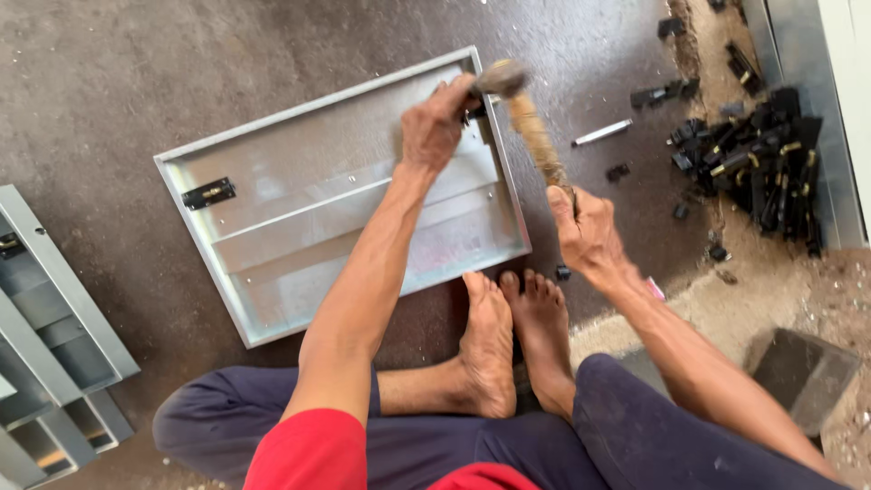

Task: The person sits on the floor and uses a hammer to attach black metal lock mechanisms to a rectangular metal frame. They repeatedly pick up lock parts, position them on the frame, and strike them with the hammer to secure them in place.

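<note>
I sit on the floor with a grey sheet-metal panel (299, 181) lying flat in front of my bare feet. My left hand (435, 127) reaches over the panel's far right corner and pinches a small black part (474, 111) against its rim. My right hand (585, 231) grips the wooden handle of a hammer (535, 136); its metal head is at the same corner, just beside my left fingers. A black latch (208, 193) is fixed near the panel's left edge.
A pile of black latches (758, 163) lies on the floor at the right, with loose ones scattered nearby and a small metal rod (601, 132). More grey metal panels (54, 345) are stacked at the left. A dark block (803, 372) sits at the lower right.
</note>
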